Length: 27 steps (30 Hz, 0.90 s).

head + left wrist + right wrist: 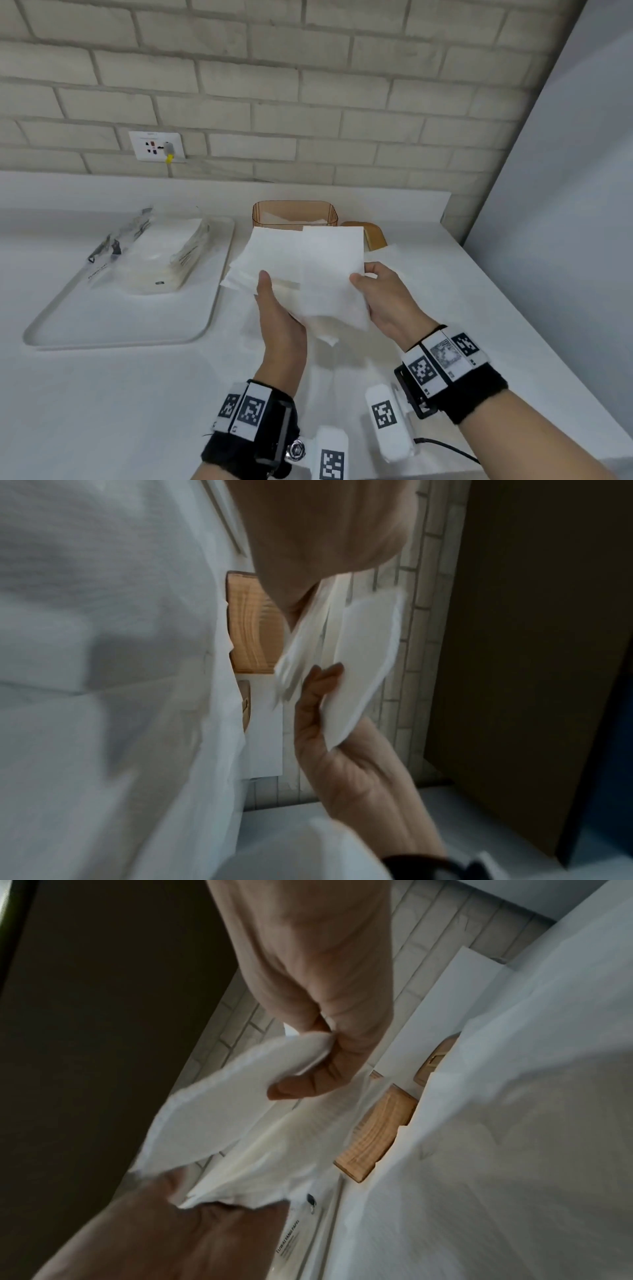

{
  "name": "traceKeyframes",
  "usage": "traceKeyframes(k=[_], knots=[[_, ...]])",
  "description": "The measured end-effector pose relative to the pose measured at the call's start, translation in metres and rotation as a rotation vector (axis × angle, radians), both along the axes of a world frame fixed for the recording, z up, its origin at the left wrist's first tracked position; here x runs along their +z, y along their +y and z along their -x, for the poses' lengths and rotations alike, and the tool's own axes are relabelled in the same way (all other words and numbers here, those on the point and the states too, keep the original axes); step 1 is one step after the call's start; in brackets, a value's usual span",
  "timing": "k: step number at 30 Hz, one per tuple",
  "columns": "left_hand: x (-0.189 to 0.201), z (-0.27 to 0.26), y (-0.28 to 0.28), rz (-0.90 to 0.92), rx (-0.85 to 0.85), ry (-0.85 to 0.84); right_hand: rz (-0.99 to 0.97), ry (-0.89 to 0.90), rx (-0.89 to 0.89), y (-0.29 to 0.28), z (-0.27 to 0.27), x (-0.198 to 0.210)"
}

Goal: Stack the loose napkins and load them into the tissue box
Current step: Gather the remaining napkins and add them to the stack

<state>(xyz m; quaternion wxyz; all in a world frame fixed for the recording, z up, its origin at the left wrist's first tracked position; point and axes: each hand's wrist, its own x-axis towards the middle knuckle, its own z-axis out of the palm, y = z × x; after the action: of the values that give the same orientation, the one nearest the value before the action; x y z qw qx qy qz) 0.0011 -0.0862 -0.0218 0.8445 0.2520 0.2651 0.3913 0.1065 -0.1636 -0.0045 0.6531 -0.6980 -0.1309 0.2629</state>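
both wrists, strapped with marker bands, sit nearest the head view, and just beyond them the two hands hold the napkins point(308, 274) up off the counter point(102, 394). left hand point(279, 318) has its thumb laid across the face of the fanned bundle, with the other fingers hidden behind it. right hand point(387, 294) pinches one sheet at its right edge between thumb and curled fingers, as the right wrist view shows plainly. the sheets are not squared: corners stick out to the left and at the near edge.

the tissue box point(295, 214), amber and open-topped, stands just beyond the bundle with some paper already inside; its wooden lid point(368, 233) lies to its right.

risk, as i judge it: the thin sheets are limp, so a loose thumb could let the lower ones slide out and scatter. pushed in while still fanned, the corners would likely catch the box rim and fold or crumple. more napkins lie on the counter under the hands, easy to miss.
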Motion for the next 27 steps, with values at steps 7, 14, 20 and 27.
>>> traceKeyframes(k=[7, 14, 20, 27], knots=[[-0.005, 0.012, -0.002, -0.243, 0.046, 0.170, 0.066, -0.078, 0.110, -0.015, 0.014, 0.000], [-0.006, 0.035, 0.023, -0.213, -0.020, 0.214, -0.219, -0.166, 0.095, -0.030, -0.010, 0.039], [-0.009, 0.043, 0.028, -0.154, -0.254, 0.294, -0.273, -0.044, 0.419, -0.007, 0.003, 0.060], [-0.010, 0.045, 0.020, -0.081, -0.271, 0.110, 0.280, -0.562, 0.307, 0.022, 0.028, 0.016]])
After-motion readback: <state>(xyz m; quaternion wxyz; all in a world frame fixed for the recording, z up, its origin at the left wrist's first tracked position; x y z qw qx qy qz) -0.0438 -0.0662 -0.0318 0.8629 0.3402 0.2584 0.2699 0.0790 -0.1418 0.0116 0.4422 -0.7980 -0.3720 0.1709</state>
